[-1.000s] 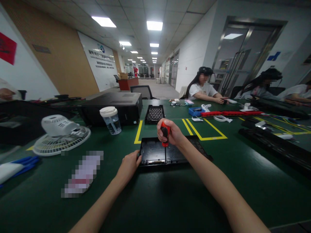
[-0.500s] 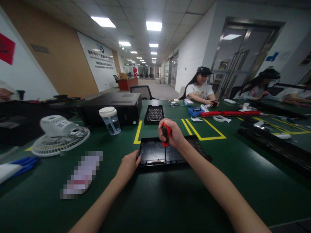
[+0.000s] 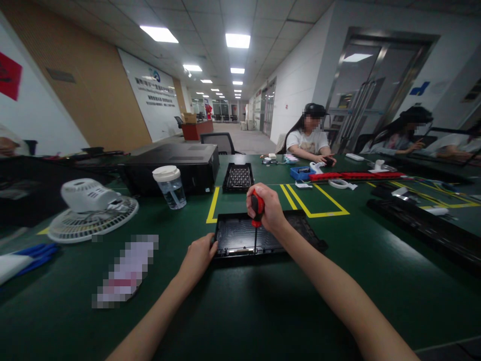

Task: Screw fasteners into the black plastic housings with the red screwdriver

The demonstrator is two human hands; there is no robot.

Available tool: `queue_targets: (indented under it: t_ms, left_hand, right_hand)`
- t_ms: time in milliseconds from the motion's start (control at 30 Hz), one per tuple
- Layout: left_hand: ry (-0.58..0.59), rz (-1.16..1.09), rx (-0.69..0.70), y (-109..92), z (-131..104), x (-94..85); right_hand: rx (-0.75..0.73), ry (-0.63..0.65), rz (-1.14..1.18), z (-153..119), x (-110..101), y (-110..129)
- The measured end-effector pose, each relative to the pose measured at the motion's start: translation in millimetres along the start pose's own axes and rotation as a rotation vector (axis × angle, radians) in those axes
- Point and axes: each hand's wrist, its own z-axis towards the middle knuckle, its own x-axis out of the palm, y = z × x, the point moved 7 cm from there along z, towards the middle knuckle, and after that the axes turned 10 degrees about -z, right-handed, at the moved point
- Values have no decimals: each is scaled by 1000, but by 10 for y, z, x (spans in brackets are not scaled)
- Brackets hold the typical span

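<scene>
Screwdriver (image 3: 257, 204) in right hand (image 3: 268, 206), black panel (image 3: 235, 233) beneath

green table (image 3: 240, 311) (black panel (image 3: 240, 233) atop)

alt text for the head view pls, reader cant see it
The right hand holds a red screwdriver upright at the near edge of a black panel on a green table; the left hand holds the panel's left side.

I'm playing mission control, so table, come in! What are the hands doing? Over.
Right hand gripping red-black screwdriver, shaft down at near edge of black panel. Left hand at panel's left edge. Right forearm hides part of panel.
</scene>
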Motion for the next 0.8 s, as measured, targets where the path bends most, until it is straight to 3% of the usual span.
queue_targets:
  t_ms: [800]
  left_hand:
    - [21,1,-33,-13,-12,-15]
  right_hand:
    - [-83,-303,-199,-136,-124,86]
